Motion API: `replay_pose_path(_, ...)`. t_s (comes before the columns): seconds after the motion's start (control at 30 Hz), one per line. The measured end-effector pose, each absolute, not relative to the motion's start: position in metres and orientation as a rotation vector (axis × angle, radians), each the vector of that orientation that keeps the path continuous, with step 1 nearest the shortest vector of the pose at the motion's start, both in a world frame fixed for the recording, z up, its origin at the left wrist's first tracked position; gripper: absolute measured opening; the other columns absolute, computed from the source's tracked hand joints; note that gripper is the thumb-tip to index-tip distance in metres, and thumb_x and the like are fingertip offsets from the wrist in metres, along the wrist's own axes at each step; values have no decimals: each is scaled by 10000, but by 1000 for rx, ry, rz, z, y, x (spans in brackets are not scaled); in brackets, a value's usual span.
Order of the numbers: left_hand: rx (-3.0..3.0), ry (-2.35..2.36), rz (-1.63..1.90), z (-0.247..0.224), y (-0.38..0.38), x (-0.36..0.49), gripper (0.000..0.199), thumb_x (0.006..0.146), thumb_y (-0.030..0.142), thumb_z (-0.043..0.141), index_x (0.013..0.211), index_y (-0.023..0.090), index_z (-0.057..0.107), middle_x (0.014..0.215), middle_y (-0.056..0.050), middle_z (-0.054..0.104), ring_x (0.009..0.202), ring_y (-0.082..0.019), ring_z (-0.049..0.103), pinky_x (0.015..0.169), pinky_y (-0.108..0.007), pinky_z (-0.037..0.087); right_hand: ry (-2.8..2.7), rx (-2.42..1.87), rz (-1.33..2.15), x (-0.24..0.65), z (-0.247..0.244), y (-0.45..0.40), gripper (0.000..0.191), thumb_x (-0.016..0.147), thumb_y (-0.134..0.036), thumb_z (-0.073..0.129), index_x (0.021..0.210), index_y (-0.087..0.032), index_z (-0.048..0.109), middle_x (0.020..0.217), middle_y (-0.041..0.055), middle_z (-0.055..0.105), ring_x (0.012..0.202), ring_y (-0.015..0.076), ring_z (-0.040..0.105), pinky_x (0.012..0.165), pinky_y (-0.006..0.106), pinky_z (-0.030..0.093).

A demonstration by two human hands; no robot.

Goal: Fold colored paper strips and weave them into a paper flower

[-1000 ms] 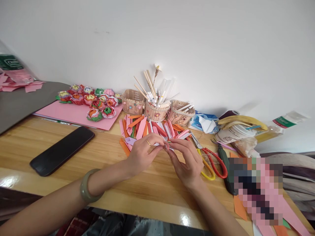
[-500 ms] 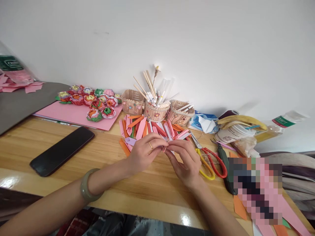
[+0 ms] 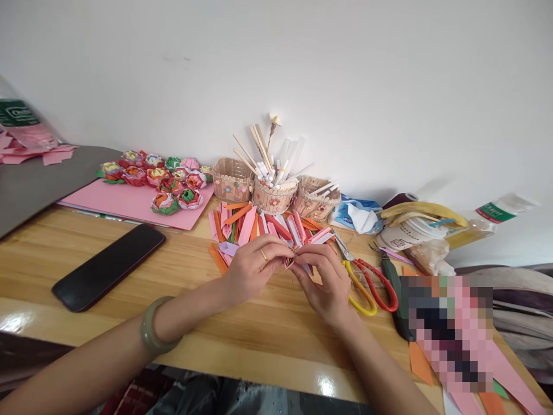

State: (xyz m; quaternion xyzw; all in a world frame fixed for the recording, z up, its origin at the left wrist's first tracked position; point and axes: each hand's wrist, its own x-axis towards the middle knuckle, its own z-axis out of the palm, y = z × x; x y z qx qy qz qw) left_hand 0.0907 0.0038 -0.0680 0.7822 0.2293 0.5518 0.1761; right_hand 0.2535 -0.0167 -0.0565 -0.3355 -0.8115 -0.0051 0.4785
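My left hand (image 3: 254, 268), with a ring on one finger, pinches a small folded pink paper piece (image 3: 289, 263). Fingertips of my right hand (image 3: 324, 276) close on the same piece from the other side, so both hands meet above the wooden table. Much of the piece is hidden by the fingers. Just behind them spreads a pile of folded paper strips (image 3: 246, 225) in pink, orange, red, lilac and green. Scissors (image 3: 375, 282) with red and yellow handles lie right of my right hand.
A black phone (image 3: 109, 266) lies at the left. Folded paper flowers (image 3: 158, 176) rest on pink sheets (image 3: 108, 202). Three decorated baskets (image 3: 275, 197) stand by the wall. A cup (image 3: 410, 230), a green-handled tool (image 3: 395, 300) and paper strips (image 3: 514, 357) are at the right.
The fingers of my right hand have shifted slightly at the folded piece, and a bit more of its inner folds shows. The view has moved very slightly.
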Motion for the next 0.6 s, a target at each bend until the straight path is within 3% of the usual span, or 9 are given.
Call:
replay_pose_path(0.4, 2294, 614, 1537, -64, 6, 87, 227, 799, 70, 517, 993, 184, 547, 867, -46, 572, 786, -110, 570, 675, -225, 490, -1983, -767, -7, 257, -57, -15, 255, 733, -55, 634, 933, -198, 568, 868, 57, 600, 804, 163, 577, 667, 295, 486)
replay_pose_path(0.6, 2303, 624, 1549, -63, 6, 88, 177, 794, 58, 519, 933, 164, 550, 837, -49, 580, 779, -111, 575, 686, -229, 492, -1994, -778, 25, 257, -58, -15, 271, 731, -49, 634, 948, -198, 572, 880, 61, 600, 823, 171, 578, 685, 304, 487)
